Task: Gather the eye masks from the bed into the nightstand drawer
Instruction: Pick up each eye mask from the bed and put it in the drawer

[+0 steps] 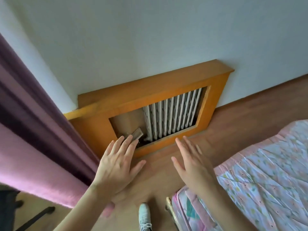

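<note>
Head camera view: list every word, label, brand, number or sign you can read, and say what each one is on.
No readable text anywhere in this view.
Orange wooden radiator cover: plain, no label.
Small grey card-like piece inside its opening: blurred, no lettering legible.
Pink and pale floral bedspread: pattern only, no words.
White lace-up shoe: no brand visible.
Purple curtain and white wall: bare.
</note>
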